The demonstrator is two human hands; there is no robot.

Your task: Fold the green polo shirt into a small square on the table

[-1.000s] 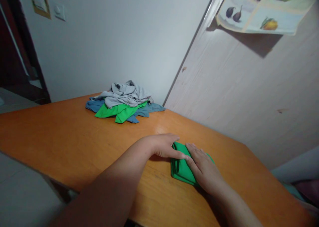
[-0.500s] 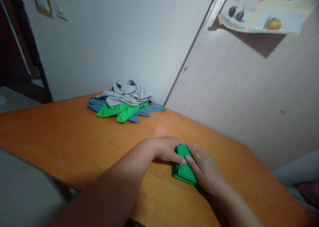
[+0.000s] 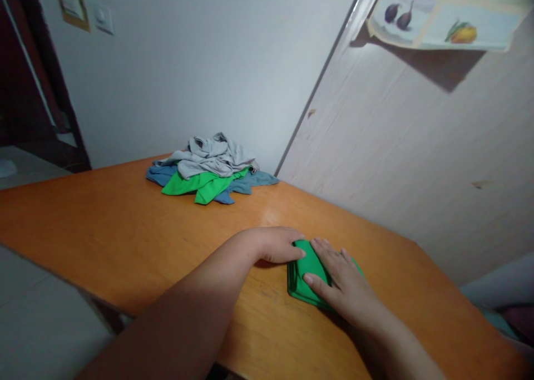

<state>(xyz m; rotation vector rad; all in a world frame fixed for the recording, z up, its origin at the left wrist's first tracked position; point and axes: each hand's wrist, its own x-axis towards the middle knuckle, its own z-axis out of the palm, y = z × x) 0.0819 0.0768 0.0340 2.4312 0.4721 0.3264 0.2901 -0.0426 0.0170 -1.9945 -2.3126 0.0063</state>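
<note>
A small folded green cloth (image 3: 303, 271) lies on the orange wooden table (image 3: 125, 230) near its right side. My right hand (image 3: 344, 282) rests flat on top of the cloth, fingers stretched out and slightly apart. At the cloth's far left corner sits my left hand (image 3: 277, 243), fingers extended and lying flat, their tips touching the cloth's edge. Neither hand grips anything.
A pile of crumpled clothes (image 3: 208, 171), grey over green and blue, sits at the table's far edge against the white wall. A pale wooden panel (image 3: 409, 163) runs along the table's right side, with a fruit picture (image 3: 442, 13) hanging on it. A dark doorway (image 3: 25, 90) is at left.
My left hand has drawn back a little off the cloth toward its corner. My right thumb has slid down and left across the cloth. The view has shifted slightly.
</note>
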